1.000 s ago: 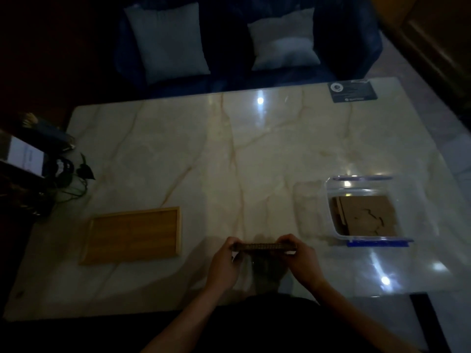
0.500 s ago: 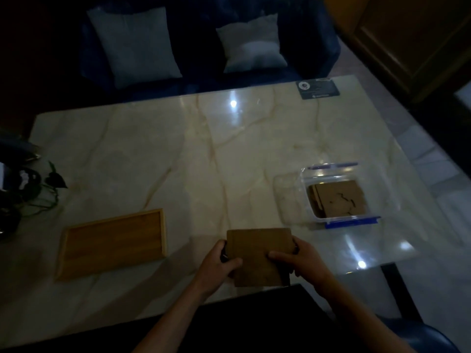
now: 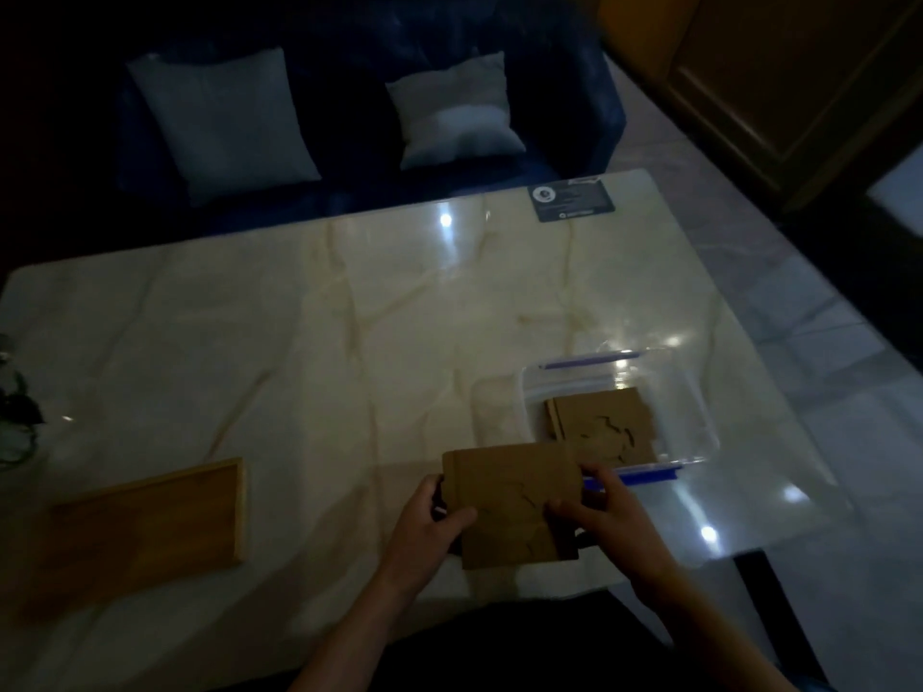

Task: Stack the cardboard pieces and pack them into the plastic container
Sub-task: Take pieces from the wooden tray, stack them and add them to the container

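Observation:
A stack of brown cardboard pieces [image 3: 504, 496] is held flat above the near edge of the marble table, its top face toward me with a dark jagged cut line. My left hand [image 3: 429, 524] grips its left edge, thumb on top. My right hand [image 3: 607, 519] grips its right edge, thumb on top. Just right and beyond, the clear plastic container [image 3: 694, 417] with blue clips stands open. More cardboard pieces [image 3: 602, 422] lie flat inside it. The held stack's far right corner overlaps the container's near left corner in the view.
A shallow wooden tray [image 3: 145, 524] lies at the near left of the marble table [image 3: 299, 342]. A dark card [image 3: 571, 200] rests at the far right edge. A dark plant [image 3: 17, 407] sits at the left edge. A blue sofa with two pillows stands behind.
The stack went from edge-on to flat with its top face toward me, and has moved right toward the container. Both hands kept hold. The camera view shifted.

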`<state>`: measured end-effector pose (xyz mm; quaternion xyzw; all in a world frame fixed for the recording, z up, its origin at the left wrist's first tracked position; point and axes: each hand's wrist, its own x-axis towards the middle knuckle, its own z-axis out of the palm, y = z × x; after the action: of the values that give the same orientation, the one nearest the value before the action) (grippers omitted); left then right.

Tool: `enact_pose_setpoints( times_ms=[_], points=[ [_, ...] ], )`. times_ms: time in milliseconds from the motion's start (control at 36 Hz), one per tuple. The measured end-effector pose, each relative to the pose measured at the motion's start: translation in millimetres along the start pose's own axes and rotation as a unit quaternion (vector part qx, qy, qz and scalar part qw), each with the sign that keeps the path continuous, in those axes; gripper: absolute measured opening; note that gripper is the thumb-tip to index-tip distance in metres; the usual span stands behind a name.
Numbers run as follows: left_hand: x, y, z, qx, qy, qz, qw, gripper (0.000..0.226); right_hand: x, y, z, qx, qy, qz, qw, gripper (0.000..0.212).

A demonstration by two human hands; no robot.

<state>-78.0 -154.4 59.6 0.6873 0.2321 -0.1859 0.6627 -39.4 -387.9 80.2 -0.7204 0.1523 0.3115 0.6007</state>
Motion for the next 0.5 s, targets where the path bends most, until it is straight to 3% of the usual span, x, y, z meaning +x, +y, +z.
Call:
enact_pose_setpoints(
  times_ms=[139,306,500],
  points=[
    [17.3,16.6,45.7,0.02,0.046,0.007,0.999,0.035,15.1,-6.6,-47.3,0.02,0.016,-0.014,1.0,0.045],
    [38.5,35.6,97.0,0.053,0.098,0.026,0.993,0.06,35.7,-23.2,-100.9,-0.017,0.04,-0.029,0.999,0.05],
    [66.2,59.1,147.0,0.103,0.13,0.059,0.984,0.039,68.6,-32.4,-144.4,-0.094,0.076,-0.043,0.992,0.055]
  ],
)
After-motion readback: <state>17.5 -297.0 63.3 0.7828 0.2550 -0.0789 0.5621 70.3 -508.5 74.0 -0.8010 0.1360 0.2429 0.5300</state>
